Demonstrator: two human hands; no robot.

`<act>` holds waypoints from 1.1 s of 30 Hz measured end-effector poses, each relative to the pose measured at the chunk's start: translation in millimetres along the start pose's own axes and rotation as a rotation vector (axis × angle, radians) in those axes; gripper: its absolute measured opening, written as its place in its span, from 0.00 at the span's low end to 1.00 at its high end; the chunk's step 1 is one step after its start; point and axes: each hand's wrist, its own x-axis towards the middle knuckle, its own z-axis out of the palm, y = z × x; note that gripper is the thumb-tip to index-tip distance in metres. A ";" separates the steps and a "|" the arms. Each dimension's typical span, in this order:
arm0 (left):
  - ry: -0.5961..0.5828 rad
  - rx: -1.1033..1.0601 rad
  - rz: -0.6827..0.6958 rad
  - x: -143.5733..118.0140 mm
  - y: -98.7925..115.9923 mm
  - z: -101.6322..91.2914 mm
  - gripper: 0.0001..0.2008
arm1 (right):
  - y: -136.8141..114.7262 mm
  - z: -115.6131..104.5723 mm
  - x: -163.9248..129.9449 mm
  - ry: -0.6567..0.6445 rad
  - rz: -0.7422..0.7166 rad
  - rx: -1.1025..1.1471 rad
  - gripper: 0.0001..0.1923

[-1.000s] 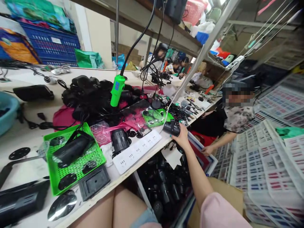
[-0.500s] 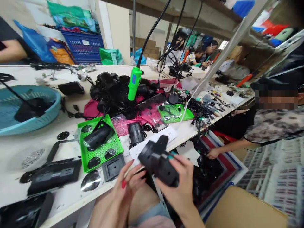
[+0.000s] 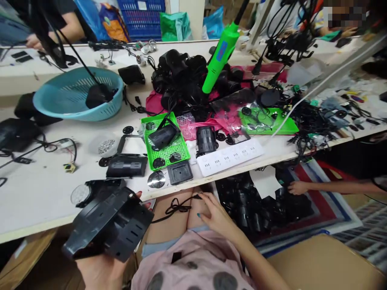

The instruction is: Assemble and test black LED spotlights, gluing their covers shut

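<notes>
White workbench (image 3: 36, 193) crowded with black parts, green tray (image 3: 165, 150), blue basket (image 3: 72, 106).

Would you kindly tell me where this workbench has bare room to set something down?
The white bench is bare at its near-left part, between the round blue plastic basket, the loose black wire and the front edge. Crowding starts at the green perforated tray and runs right past the white power strip to the tangled black cables.
</notes>
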 end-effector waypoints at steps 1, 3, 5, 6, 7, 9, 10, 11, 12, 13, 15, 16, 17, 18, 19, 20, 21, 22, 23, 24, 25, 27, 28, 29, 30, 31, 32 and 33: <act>0.062 0.060 0.069 -3.1 -0.4 -1.7 0.31 | 5.2 8.3 3.5 -0.009 0.010 -0.021 0.32; 0.109 0.135 0.089 -9.9 -0.5 -4.9 0.32 | 11.7 22.4 11.8 0.013 0.027 -0.067 0.25; 0.057 0.118 -0.026 -16.5 2.7 -10.8 0.33 | 12.5 27.5 18.5 0.046 0.016 -0.106 0.18; 0.027 0.097 -0.084 -19.3 5.3 -15.2 0.34 | 10.4 25.2 20.1 0.062 -0.005 -0.119 0.16; 0.005 0.072 -0.134 -21.5 8.0 -20.3 0.36 | 6.6 19.5 20.1 0.085 -0.033 -0.128 0.15; 0.000 0.020 -0.176 -24.1 11.4 -30.8 0.37 | -5.4 -1.2 17.7 0.165 -0.091 -0.137 0.15; 0.030 -0.003 -0.161 -24.4 11.3 -35.2 0.36 | -12.9 -15.0 16.8 0.223 -0.116 -0.140 0.15; 0.082 -0.021 -0.124 -24.3 9.9 -38.8 0.35 | -20.7 -29.9 17.3 0.279 -0.135 -0.140 0.16; 0.141 -0.031 -0.087 -23.8 7.1 -41.1 0.35 | -28.2 -45.1 20.2 0.327 -0.149 -0.138 0.15; 0.192 -0.032 -0.059 -23.2 3.2 -42.4 0.36 | -34.9 -59.5 25.9 0.363 -0.160 -0.132 0.14; 0.255 -0.033 -0.061 -22.4 -7.0 -42.0 0.37 | -43.6 -83.0 45.9 0.393 -0.175 -0.110 0.12; 0.268 -0.041 -0.099 -22.3 -12.8 -40.5 0.35 | -45.0 -91.2 59.1 0.387 -0.183 -0.097 0.11; 0.277 -0.058 -0.145 -22.6 -18.8 -38.4 0.32 | -44.6 -96.7 73.2 0.372 -0.191 -0.085 0.11; 0.291 -0.084 -0.188 -23.1 -24.6 -35.8 0.27 | -42.6 -99.7 87.0 0.352 -0.201 -0.074 0.11; 0.303 -0.114 -0.223 -23.7 -30.1 -32.7 0.22 | -39.5 -100.8 99.7 0.326 -0.210 -0.069 0.10; 0.307 -0.144 -0.258 -24.5 -35.0 -29.6 0.19 | -35.8 -100.5 110.4 0.300 -0.220 -0.067 0.10; 0.305 -0.173 -0.293 -25.3 -39.2 -26.9 0.17 | -32.1 -99.3 118.8 0.274 -0.231 -0.069 0.10; 0.312 -0.199 -0.326 -25.8 -42.6 -25.2 0.17 | -28.7 -97.8 124.7 0.250 -0.244 -0.076 0.10; 0.331 -0.224 -0.359 -26.1 -45.4 -25.2 0.16 | -25.8 -96.5 128.4 0.227 -0.259 -0.086 0.10; 0.349 -0.249 -0.395 -26.0 -47.7 -27.3 0.17 | -23.4 -95.5 130.3 0.203 -0.275 -0.100 0.10; 0.359 -0.275 -0.426 -25.4 -50.1 -32.1 0.17 | -21.7 -94.8 130.9 0.180 -0.293 -0.115 0.09; 0.289 -0.326 -0.468 -22.8 -56.8 -49.3 0.20 | -19.3 -93.9 130.9 0.143 -0.328 -0.149 0.08; 0.196 -0.347 -0.481 -20.9 -61.7 -60.6 0.22 | -18.3 -93.3 131.0 0.133 -0.341 -0.167 0.08; 0.070 -0.369 -0.478 -18.6 -67.9 -72.5 0.24 | -17.3 -92.6 131.7 0.128 -0.351 -0.187 0.08; -0.065 -0.389 -0.470 -16.4 -75.1 -84.0 0.25 | -16.0 -91.7 132.8 0.129 -0.358 -0.207 0.08; -0.198 -0.414 -0.443 -14.6 -82.9 -94.1 0.26 | -14.6 -90.7 134.2 0.134 -0.364 -0.227 0.08; -0.300 -0.441 -0.390 -13.6 -90.9 -102.1 0.26 | -13.2 -89.7 135.3 0.140 -0.372 -0.244 0.08; -0.355 -0.453 -0.365 -13.9 -98.4 -107.6 0.26 | -11.8 -88.5 135.6 0.146 -0.383 -0.259 0.08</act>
